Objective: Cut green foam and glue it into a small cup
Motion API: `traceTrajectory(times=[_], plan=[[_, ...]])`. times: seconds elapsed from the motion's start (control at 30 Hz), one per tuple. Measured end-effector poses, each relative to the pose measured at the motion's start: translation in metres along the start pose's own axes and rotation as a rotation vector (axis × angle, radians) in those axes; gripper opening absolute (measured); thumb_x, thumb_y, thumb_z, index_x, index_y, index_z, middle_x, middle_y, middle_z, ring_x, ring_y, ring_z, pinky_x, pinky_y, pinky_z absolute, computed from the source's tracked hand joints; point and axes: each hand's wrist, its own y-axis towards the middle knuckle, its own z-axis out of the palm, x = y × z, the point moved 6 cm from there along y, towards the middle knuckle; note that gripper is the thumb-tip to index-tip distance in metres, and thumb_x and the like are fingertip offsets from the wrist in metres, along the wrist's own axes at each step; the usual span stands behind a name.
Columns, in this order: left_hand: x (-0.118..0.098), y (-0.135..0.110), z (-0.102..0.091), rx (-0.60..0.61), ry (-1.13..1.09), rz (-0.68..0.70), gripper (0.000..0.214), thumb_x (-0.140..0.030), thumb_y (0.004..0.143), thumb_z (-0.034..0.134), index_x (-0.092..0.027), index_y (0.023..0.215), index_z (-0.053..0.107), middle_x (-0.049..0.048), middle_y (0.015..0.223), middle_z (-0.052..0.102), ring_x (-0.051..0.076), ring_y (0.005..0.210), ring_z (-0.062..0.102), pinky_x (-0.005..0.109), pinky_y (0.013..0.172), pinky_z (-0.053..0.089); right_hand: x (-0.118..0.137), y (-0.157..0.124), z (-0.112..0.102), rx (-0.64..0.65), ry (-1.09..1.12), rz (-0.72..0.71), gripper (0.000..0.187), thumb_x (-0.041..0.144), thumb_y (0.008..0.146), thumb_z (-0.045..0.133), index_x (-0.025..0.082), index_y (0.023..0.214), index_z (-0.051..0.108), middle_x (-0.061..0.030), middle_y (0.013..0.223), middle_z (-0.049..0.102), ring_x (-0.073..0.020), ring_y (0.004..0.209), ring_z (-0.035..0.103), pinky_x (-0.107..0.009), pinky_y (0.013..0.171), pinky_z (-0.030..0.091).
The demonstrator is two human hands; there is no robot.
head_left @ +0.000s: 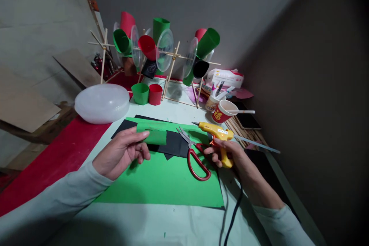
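Observation:
Between thumb and fingers, my left hand (pixel 127 146) pinches a strip of green paper (pixel 157 137) above the stacked sheets. My right hand (pixel 227 152) is wrapped around the handle of a yellow glue gun (pixel 219 132), its nozzle pointing left and a pale glue stick (pixel 256 143) sticking out of its back. Red-handled scissors (pixel 198 165) lie between the hands with their blades apart. Under them are black paper pieces (pixel 175 144) and a large green sheet (pixel 161 184). Part of the left hand's fingers is hidden behind the strip.
Behind stands a wooden-stick frame (pixel 172 67) carrying clear discs (pixel 165 50) and coloured paper cups. A green cup (pixel 140 93) and red cup (pixel 155 94) sit before it. White round lids (pixel 102 103) lie left; a paper cup (pixel 224 111) stands right. A black cord (pixel 236 207) trails from the gun.

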Motion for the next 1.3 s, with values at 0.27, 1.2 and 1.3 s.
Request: traceTrajectory(times=[0.27, 1.2, 1.3], plan=[[-0.001, -0.001, 0.006, 0.035, -0.025, 0.006, 0.034, -0.026, 0.08, 0.073, -0.023, 0.074, 0.04, -0.0031, 0.045, 0.059, 0.013, 0.041, 0.06, 0.014, 0.035, 0.043, 0.007, 0.002, -0.009, -0.032, -0.483, 0.004, 0.052, 0.065, 0.087, 0.049, 0.022, 0.06, 0.056, -0.0009, 0.05, 0.058, -0.0155, 0.044, 0.054, -0.027, 0.043, 0.035], [0.02, -0.014, 0.035, 0.269, -0.058, -0.048, 0.023, -0.027, 0.103, 0.039, -0.018, 0.085, 0.05, 0.0118, 0.061, 0.074, 0.017, 0.047, 0.069, 0.02, 0.045, 0.055, 0.033, -0.025, 0.102, 0.134, -0.178, -0.359, 0.018, 0.035, 0.086, 0.065, 0.018, 0.082, 0.061, 0.0025, 0.07, 0.049, -0.0121, 0.063, 0.044, -0.026, 0.058, 0.037], [0.022, -0.014, 0.031, 0.225, -0.047, -0.083, 0.026, -0.027, 0.101, 0.042, -0.018, 0.077, 0.048, 0.013, 0.058, 0.073, 0.018, 0.042, 0.067, 0.021, 0.039, 0.053, 0.026, -0.022, 0.1, 0.126, -0.104, -0.312, 0.02, 0.036, 0.083, 0.069, 0.019, 0.076, 0.059, 0.004, 0.067, 0.044, -0.0112, 0.061, 0.039, -0.025, 0.056, 0.033]])
